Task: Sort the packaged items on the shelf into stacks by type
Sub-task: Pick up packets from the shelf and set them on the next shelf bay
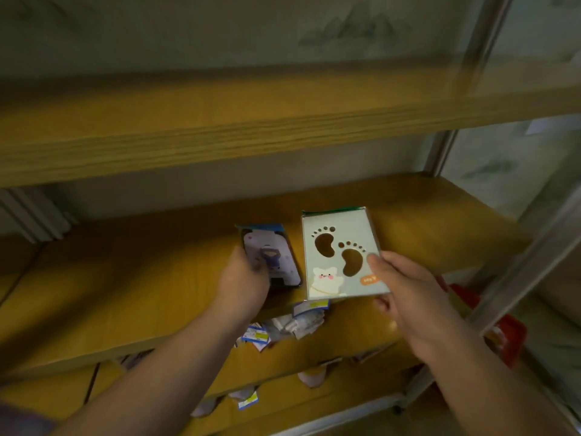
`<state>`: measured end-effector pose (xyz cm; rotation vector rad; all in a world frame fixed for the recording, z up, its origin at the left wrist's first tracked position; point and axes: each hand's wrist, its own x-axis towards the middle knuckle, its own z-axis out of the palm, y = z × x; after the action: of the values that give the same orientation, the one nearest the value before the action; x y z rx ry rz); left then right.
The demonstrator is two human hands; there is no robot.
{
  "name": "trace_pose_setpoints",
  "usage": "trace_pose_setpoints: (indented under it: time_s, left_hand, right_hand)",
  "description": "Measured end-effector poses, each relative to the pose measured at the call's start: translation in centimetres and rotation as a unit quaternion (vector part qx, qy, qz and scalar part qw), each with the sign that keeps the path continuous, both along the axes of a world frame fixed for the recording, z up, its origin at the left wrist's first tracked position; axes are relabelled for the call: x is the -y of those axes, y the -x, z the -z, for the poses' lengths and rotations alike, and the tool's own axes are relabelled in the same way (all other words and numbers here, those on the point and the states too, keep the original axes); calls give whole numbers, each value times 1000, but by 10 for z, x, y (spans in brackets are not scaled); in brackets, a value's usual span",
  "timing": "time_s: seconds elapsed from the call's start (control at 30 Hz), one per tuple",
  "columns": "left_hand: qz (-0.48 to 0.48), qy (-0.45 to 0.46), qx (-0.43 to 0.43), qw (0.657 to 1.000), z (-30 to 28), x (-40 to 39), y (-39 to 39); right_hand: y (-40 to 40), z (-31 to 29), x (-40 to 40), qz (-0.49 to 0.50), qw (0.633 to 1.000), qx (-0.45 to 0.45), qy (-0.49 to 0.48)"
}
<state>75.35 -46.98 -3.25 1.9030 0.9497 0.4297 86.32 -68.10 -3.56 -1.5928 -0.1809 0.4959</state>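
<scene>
My right hand (405,291) grips a pale blue-grey pack (341,253) by its right edge, thumb on top. The pack shows two footprint-shaped cutouts and a white cartoon bear, and it hovers just over the middle wooden shelf (125,278). To its left lies a narrower dark pack (270,253) with a purple cartoon figure on a light panel. My left hand (243,284) is on that pack's near left corner, fingers curled on it. On the shelf below, partly hidden by my arms, sits a heap of small white packets with blue labels (289,325).
An upper wooden shelf (220,121) overhangs the working shelf. Metal uprights (518,262) frame the rack on the right. A red object (509,335) sits low at the right beside the rack. More small packets (248,399) lie on the lowest board.
</scene>
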Motion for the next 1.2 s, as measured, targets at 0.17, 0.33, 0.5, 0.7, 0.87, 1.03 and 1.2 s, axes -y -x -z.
trace_pose_setpoints:
  time_s: [0.17,0.33,0.5,0.7,0.87,1.03,1.2]
  left_hand:
    - [-23,-146,-78,986,9,6,-8]
    - [-37,-196,-108,974,20,1,1]
    - [-32,-238,-66,969,22,8,10]
    - [-59,-258,-27,964,21,21,22]
    - [-71,-242,-52,966,14,30,31]
    - [-47,-279,-91,955,-5,34,44]
    - [-43,-342,-132,929,-21,32,70]
  right_hand:
    - [-39,0,2,-75,997,17,9]
    - [-68,5,-1,-125,990,42,47]
    - [-94,12,-17,-134,981,88,105]
    - [-107,9,-34,-146,929,243,239]
    - [-103,9,-31,-107,845,401,337]
    - [-86,0,-35,-123,843,466,241]
    - [-33,-15,-56,-190,805,542,151]
